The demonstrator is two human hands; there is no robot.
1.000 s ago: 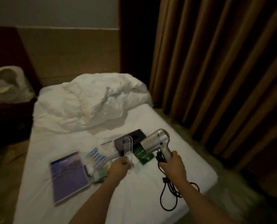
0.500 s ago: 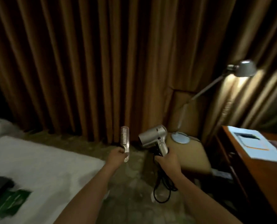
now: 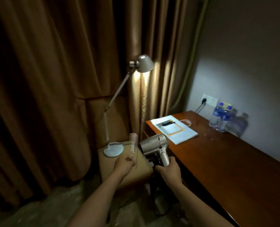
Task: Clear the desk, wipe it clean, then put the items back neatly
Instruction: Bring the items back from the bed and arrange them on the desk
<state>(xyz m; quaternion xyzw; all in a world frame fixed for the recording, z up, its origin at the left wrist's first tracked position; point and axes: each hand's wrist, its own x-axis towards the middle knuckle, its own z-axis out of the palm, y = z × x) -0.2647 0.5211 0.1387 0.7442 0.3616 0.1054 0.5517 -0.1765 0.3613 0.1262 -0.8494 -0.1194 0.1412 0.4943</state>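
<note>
While both hands are raised in front of the person, each one holds one thing. The left hand point(image 3: 124, 163) has its fingers curled round the lower end of a thin, see-through pinkish comb point(image 3: 133, 145), which stands upright with its fine teeth to the left. The right hand point(image 3: 168, 169) grips the handle of a hair dryer point(image 3: 154, 144), a smooth silver metallic-looking one with a short round barrel that points to the left. Its dark cord point(image 3: 159, 199) hangs down from below the hand toward the floor. The two hands are apart, with the comb just beside the dryer's barrel.

To the right stands the table point(image 3: 226, 163), long, of glossy reddish-brown wood. On its far end lies a flat white paper bag point(image 3: 181, 134) with something orange-edged and a dark object on it, too blurred to tell. Near the wall stand clear plastic water bottles point(image 3: 221, 117) with blue caps, below a white wall socket point(image 3: 208, 99).

Behind the hands is a padded tan stool point(image 3: 119, 164), and on it rests the round base of a silver desk lamp point(image 3: 141, 63), lit, with a cone shade. Heavy brown curtains point(image 3: 54, 79) in deep folds fill the left side.
</note>
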